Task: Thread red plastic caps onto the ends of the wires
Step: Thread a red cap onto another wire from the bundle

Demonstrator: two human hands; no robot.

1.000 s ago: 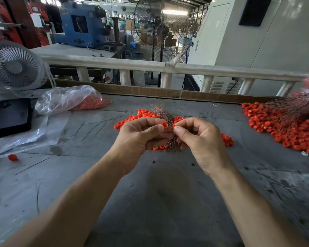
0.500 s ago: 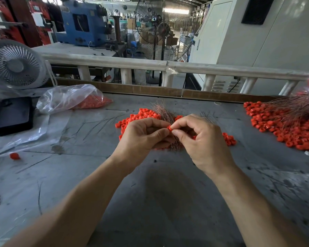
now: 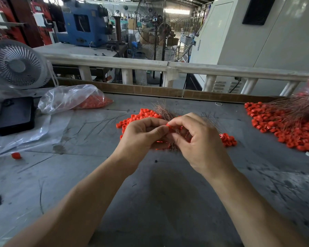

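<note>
Where the desk [image 3: 159,202] meets its far left corner, a white fan [image 3: 16,64] stands, with a black case [image 3: 15,115] lying on clear plastic sheet in front of it. Stray red cap [image 3: 16,155] near the left edge. Right of the case, a clear plastic bag [image 3: 70,98] lies on its side, red caps inside at its right end. Loose wires [image 3: 96,123] scattered beside it.

Centre: left hand [image 3: 141,136] fingers curled round a bundle of thin wires [image 3: 163,113]; right hand [image 3: 200,139] pinches one red cap [image 3: 169,126] at its fingertips, touching the left thumb. Hands block most of the loose cap pile [image 3: 141,115] behind them. Since half a second ago the fingertips have drawn closer over the cap; the bundle and pile lie as before.

Far right edge: large heap of capped wires [image 3: 289,129].
</note>
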